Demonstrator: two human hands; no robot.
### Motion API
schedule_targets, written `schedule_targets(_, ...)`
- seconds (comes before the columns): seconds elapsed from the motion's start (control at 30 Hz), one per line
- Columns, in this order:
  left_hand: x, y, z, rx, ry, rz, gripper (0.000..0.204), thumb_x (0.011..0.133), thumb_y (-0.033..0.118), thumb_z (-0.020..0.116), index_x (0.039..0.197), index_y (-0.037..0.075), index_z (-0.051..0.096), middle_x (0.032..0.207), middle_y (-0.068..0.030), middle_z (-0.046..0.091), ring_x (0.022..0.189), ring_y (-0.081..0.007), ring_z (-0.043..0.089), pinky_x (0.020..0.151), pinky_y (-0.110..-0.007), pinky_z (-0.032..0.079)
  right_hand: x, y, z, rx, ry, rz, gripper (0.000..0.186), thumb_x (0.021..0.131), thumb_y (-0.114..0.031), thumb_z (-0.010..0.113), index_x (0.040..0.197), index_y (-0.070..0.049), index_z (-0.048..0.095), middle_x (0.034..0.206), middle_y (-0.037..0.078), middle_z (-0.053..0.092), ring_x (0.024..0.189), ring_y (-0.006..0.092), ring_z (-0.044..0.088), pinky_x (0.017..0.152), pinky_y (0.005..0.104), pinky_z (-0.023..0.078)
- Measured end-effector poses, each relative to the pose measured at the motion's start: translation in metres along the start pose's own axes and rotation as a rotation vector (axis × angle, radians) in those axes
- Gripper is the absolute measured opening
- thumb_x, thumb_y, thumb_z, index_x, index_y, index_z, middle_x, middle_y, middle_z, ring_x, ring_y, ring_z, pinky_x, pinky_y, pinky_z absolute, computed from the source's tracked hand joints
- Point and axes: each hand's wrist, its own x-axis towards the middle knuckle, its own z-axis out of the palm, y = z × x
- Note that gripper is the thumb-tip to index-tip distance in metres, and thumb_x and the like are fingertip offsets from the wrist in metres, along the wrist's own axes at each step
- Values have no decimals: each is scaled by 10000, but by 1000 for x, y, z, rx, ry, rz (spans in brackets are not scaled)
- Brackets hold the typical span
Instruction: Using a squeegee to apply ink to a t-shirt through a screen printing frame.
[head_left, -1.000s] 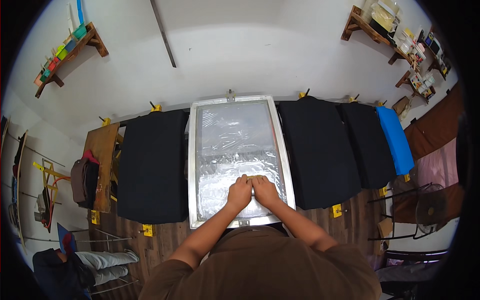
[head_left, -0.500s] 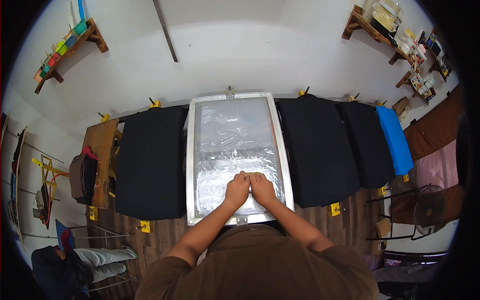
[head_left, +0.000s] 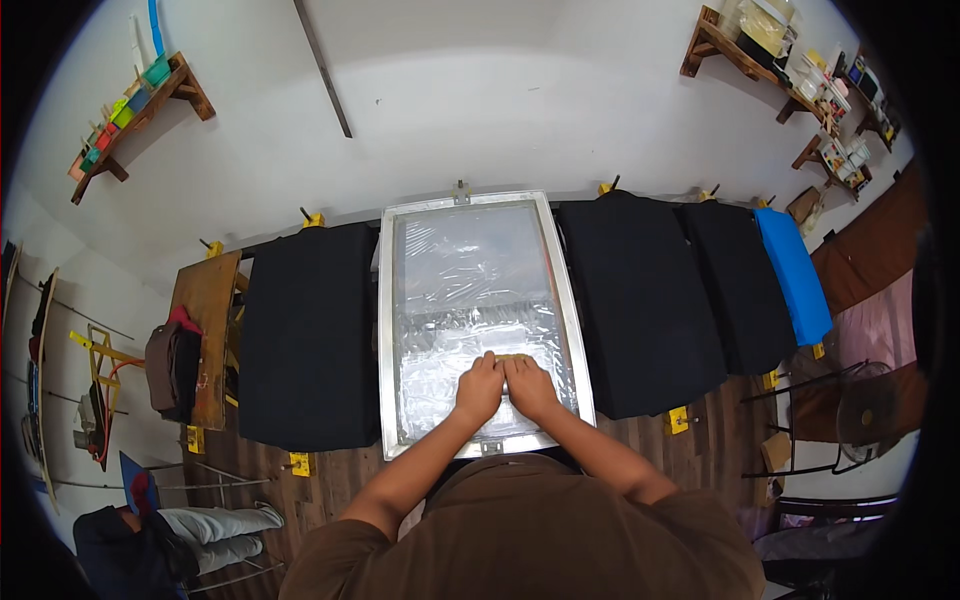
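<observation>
In front of me lies a silver-framed printing screen [head_left: 386, 330] with shiny, wrinkled clear film across its mesh. My left hand [head_left: 481, 386] and my right hand [head_left: 530, 384] are close together over its near half, with closed fingers. Both grip a squeegee [head_left: 514, 357]; only a thin yellowish strip of it shows past the fingertips, and the rest is hidden under the hands. Whether its blade touches the film, I cannot tell.
Black garments cover boards on the left [head_left: 308, 335] and right [head_left: 640, 305], close beside the screen. Farther right is a blue garment [head_left: 793, 275]. A bare wooden board [head_left: 213, 340] stands at left, folded clothes [head_left: 170, 370] by it. A person [head_left: 130, 540] is at lower left.
The whole view has shifted slightly, moving the screen and boards a little lower in the picture. Both hands keep their grip at nearly the same spot on the screen.
</observation>
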Motion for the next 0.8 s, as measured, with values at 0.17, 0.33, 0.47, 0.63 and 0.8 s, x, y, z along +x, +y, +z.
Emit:
schedule_targets(0.17, -16, 16, 2, -44, 79, -27, 201, 804, 27, 604, 999, 21, 656, 976, -126, 568, 892, -300, 622, 665, -405, 569, -17, 0, 3, 16, 155, -105, 214, 832, -60, 575, 1045, -42, 587, 1011, 140, 662, 975, 313, 642, 693, 429, 584)
schedule_targets(0.33, 9, 2, -1, -25, 49, -15, 120, 780, 18, 601, 898, 27, 622, 950, -130, 562, 876, -311, 615, 664, -424, 560, 9, 6, -6, 18, 62, -74, 184, 816, -67, 583, 1000, -48, 578, 948, 125, 653, 930, 322, 632, 692, 431, 575)
schedule_targets(0.47, 10, -1, -2, -54, 57, -19, 107, 788, 25, 600, 893, 30, 621, 944, -130, 564, 868, -322, 613, 685, -437, 556, 11, 2, -3, 15, 65, -43, 214, 805, -49, 584, 1019, -41, 585, 985, 141, 660, 963, 329, 637, 715, 437, 577)
schedule_targets(0.63, -12, 14, -3, -28, 49, -12, 175, 772, 24, 617, 945, 31, 642, 968, -122, 560, 873, -294, 623, 652, -409, 569, -14, -2, -2, 38, 85, -53, 187, 811, -49, 583, 997, -41, 593, 995, 130, 668, 949, 314, 647, 689, 411, 584)
schedule_targets(0.8, -4, 10, -3, -29, 8, -34, 235, 786, 28, 620, 1018, 12, 652, 979, -115, 559, 896, -281, 622, 665, -390, 568, -5, 3, -2, 14, 94, -69, 220, 816, -57, 593, 1035, -37, 612, 1019, 119, 678, 956, 294, 648, 700, 398, 589)
